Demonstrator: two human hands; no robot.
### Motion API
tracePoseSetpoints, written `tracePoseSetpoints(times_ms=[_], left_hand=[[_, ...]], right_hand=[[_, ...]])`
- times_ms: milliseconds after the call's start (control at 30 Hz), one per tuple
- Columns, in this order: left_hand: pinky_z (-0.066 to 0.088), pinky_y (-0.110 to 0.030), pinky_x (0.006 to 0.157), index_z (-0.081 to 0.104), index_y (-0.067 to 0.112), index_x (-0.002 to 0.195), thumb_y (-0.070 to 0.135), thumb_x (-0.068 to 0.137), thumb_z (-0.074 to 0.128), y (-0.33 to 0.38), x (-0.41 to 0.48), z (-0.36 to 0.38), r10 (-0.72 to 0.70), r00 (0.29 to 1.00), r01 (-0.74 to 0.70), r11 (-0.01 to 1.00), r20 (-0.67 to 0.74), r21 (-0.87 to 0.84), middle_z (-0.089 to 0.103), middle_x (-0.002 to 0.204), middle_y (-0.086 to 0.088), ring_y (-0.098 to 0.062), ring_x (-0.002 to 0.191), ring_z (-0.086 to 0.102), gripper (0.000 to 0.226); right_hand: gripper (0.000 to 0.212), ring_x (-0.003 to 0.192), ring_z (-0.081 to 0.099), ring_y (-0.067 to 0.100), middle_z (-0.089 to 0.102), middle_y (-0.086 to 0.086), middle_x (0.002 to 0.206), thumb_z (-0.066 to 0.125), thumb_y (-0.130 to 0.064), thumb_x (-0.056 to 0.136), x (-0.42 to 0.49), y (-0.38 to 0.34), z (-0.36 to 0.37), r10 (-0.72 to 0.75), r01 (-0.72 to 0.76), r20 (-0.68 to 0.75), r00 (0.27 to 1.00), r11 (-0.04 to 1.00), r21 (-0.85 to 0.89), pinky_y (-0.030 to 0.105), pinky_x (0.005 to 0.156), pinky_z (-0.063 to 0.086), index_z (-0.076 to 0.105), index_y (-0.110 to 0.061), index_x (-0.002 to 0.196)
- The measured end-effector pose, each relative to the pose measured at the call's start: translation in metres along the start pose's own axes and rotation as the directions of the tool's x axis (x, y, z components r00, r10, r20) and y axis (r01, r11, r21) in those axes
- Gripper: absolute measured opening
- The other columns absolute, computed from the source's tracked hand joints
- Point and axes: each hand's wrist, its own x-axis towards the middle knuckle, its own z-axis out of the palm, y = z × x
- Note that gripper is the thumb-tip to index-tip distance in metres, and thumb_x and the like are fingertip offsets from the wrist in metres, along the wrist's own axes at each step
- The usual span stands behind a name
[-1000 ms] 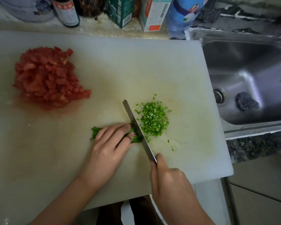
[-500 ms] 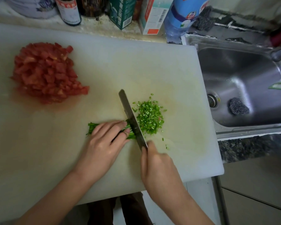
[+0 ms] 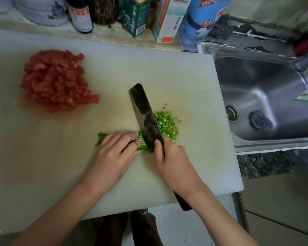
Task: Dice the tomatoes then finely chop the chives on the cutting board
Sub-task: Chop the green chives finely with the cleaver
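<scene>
A heap of diced red tomato (image 3: 57, 80) lies at the back left of the white cutting board (image 3: 167, 71). My left hand (image 3: 114, 155) presses down on a bundle of green chives (image 3: 101, 137) in the middle of the board, fingers curled over them. My right hand (image 3: 171, 160) grips the dark-handled cleaver (image 3: 144, 116), whose blade is tilted so that its dark flat side faces up, its edge at the cut end of the bundle. A small pile of chopped chives (image 3: 167, 125) lies just right of the blade.
Bottles (image 3: 80, 15), cartons (image 3: 167, 18) and a blue-labelled water bottle (image 3: 203, 18) stand along the board's far edge. A steel sink (image 3: 267, 96) with a scouring pad (image 3: 260, 119) is to the right. The board's near right corner overhangs the counter.
The cleaver has tilted from edge-on to showing its flat side. My right hand has moved up the handle toward the blade. My left hand still holds the chives.
</scene>
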Motion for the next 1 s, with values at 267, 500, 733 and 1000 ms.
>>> tracePoseSetpoints(times_ms=[267, 500, 733, 1000], left_hand=[[0.052, -0.044, 0.087, 0.072, 0.000, 0.096, 0.019, 0.094, 0.062, -0.002, -0.001, 0.002, 0.007, 1.000, -0.007, 1.000, -0.023, 0.007, 0.069, 0.109, -0.014, -0.030, 0.103, 0.066, 0.022], [0.052, -0.046, 0.085, 0.071, -0.002, 0.096, 0.020, 0.094, 0.061, -0.003, -0.002, 0.002, 0.006, 0.999, -0.006, 1.000, -0.034, 0.000, 0.069, 0.109, -0.015, -0.031, 0.102, 0.067, 0.024], [0.054, -0.048, 0.082, 0.072, -0.003, 0.096, 0.020, 0.095, 0.060, -0.002, -0.002, 0.004, -0.004, 0.999, 0.005, 1.000, -0.040, 0.014, 0.069, 0.109, -0.017, -0.032, 0.101, 0.068, 0.026], [0.053, -0.048, 0.084, 0.066, 0.000, 0.099, 0.019, 0.096, 0.060, -0.002, -0.001, 0.005, -0.001, 0.999, 0.001, 1.000, -0.047, 0.000, 0.069, 0.109, -0.018, -0.035, 0.102, 0.067, 0.021]], right_hand=[[0.024, 0.042, 0.040, 0.015, 0.042, -0.003, 0.053, 0.034, -0.035, 0.099, -0.002, 0.007, -0.038, 0.022, -0.025, 0.028, 0.999, 0.993, 0.114, 0.040, 0.046, 0.041, 0.041, -0.032, 0.076], [0.029, 0.035, 0.041, 0.023, 0.043, 0.005, 0.048, 0.038, -0.031, 0.099, -0.002, 0.016, -0.064, 0.119, -0.126, 0.045, 0.992, 0.963, 0.240, 0.028, 0.037, 0.039, 0.040, -0.017, 0.074], [0.029, 0.032, 0.041, 0.020, 0.042, 0.005, 0.046, 0.040, -0.032, 0.098, -0.026, 0.019, -0.053, 0.132, -0.171, 0.134, 0.982, 0.922, 0.348, 0.024, 0.035, 0.037, 0.042, -0.028, 0.069], [0.015, 0.040, 0.040, 0.015, 0.044, 0.007, 0.056, 0.038, -0.048, 0.092, -0.049, 0.022, -0.020, 0.124, -0.151, 0.121, 0.985, 0.959, 0.241, 0.030, 0.047, 0.042, 0.044, -0.036, 0.086]])
